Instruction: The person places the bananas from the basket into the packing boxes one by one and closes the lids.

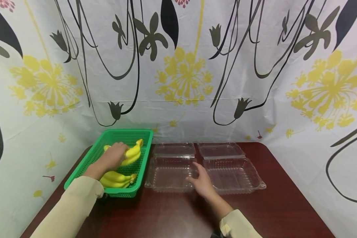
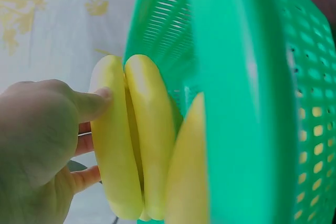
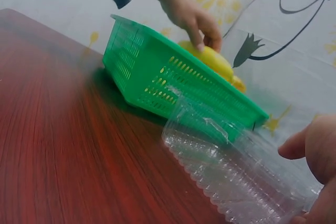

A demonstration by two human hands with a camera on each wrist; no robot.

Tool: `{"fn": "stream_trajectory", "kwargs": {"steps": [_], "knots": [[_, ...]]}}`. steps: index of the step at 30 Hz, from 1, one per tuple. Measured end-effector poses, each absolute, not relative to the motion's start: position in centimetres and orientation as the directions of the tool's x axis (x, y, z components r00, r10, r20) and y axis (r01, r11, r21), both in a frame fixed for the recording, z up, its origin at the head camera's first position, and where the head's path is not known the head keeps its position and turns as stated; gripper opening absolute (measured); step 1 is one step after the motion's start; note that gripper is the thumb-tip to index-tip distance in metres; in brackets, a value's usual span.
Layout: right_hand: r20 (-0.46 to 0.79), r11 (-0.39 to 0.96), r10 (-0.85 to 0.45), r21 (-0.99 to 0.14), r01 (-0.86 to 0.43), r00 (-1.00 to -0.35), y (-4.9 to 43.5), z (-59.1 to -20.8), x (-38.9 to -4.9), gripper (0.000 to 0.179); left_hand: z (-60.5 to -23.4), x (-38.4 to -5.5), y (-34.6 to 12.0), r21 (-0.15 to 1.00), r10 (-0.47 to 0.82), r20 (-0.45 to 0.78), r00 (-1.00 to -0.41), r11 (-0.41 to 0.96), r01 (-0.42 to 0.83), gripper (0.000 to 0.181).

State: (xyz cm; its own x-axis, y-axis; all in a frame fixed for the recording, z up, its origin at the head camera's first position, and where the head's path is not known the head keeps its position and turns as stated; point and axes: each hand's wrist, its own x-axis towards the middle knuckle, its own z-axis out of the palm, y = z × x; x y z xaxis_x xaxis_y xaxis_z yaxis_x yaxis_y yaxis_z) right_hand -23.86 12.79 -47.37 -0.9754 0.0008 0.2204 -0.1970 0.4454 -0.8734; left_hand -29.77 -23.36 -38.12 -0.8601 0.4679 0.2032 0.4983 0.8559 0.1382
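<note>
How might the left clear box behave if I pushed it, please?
The left box is probably light for its size, its see-through walls looking thin. They may flex if squeezed, despite the ribbing. Low and broad, it would likely slide rather than tip.

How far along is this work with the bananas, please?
Done: both clear containers stand open. In hand: the left hand grips one banana bunch at the green basket. Remaining, probably: filling the containers, as no bananas show in them; another bunch lies in the basket.
</note>
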Motion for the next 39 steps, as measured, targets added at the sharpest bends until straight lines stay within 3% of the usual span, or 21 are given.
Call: {"fn": "stream_trajectory", "kwargs": {"steps": [21,39], "knots": [[0.161,0.428,0.047,-0.895,-0.125,-0.986,13.7,-49.6,-23.5,0.078,-34.9,-28.4,-20.2,0.154,0.524,0.339,-0.781,0.788,0.595,0.032],[0.136,0.347,0.071,-0.932,-0.104,-0.988,13.6,-50.1,-23.2,0.068,-34.0,-26.6,-13.7,0.194,0.563,0.454,-0.691,0.694,0.693,0.032]]}}
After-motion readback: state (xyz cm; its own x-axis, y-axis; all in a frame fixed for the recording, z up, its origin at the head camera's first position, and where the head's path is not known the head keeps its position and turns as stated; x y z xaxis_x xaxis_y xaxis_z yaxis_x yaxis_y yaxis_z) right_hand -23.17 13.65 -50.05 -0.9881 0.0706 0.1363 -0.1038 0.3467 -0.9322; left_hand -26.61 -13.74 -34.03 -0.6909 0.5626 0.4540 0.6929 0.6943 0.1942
